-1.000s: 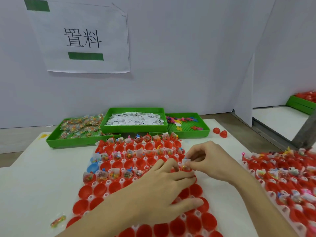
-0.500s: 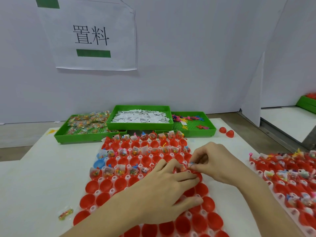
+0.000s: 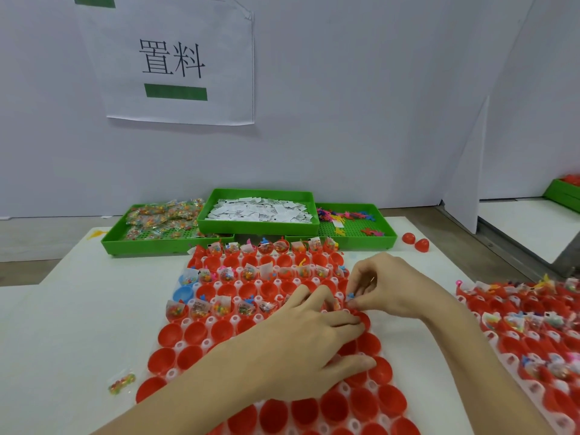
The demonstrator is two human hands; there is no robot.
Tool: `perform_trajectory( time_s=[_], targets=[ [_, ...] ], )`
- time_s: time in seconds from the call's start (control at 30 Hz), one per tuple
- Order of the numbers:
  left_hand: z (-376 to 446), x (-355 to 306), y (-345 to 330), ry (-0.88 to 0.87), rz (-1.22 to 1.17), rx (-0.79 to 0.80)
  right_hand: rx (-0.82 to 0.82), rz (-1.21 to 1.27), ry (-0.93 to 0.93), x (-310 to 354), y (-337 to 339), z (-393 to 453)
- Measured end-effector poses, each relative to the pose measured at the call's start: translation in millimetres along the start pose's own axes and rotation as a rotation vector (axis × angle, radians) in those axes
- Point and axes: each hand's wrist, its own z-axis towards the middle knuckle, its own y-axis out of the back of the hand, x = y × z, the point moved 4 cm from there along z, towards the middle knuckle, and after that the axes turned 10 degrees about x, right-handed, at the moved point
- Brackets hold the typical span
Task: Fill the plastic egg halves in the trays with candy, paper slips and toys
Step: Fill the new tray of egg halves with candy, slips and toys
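Pinching a small blue toy (image 3: pixel 350 297) where a paper slip showed a second ago, the right hand (image 3: pixel 389 290) lowers it toward a red egg half (image 3: pixel 361 318) at the tray's (image 3: pixel 175 373) right edge, while the left hand (image 3: pixel 309 337) rests flat, fingers straight, on the nearer halves, so this egg looks nearly filled.

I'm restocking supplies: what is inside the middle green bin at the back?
The middle green bin holds a loose pile of white paper slips with dark print. They cover its floor, so anything beneath them, and how deep the pile runs, cannot be seen.
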Motion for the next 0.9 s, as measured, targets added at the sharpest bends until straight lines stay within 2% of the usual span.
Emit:
perform_trajectory(
  time_s=[0.23, 0.47, 0.57, 0.63, 0.77, 0.83, 0.9],
  targets=[
    [0.4, 3.6, -2.0, -0.020, -0.019, 0.023, 0.008, 0.022, 0.103, -5.1, 6.0, -11.0],
    [1.9, 1.6, -2.7, -0.054, 0.007, -0.015, -0.106, 0.050, 0.121, -4.9, -0.4, -8.6],
    [1.1, 5.0, -0.3, -0.063, -0.139, -0.001, -0.100, 0.002, 0.138, -4.7, 0.3, -10.8],
    [-3.0, 13.6, 3.6, -0.065, -0.303, -0.012, -0.177, 0.039, 0.163, -4.8, 6.7, -14.4],
    [-24.2, 55.7, 14.7, 0.058, -0.555, -0.238, -0.378, 0.218, 0.247, -0.6, 14.5, -17.6],
    [-39.7, 97.9, 16.9, 0.216, -0.589, -0.440, -0.396, 0.257, 0.312, 9.0, 8.5, -15.7],
    [-56.5, 152.5, 14.7, 0.445, -0.527, -0.608, -0.378, 0.280, 0.359, 19.7, -1.1, -12.5]
  ],
)
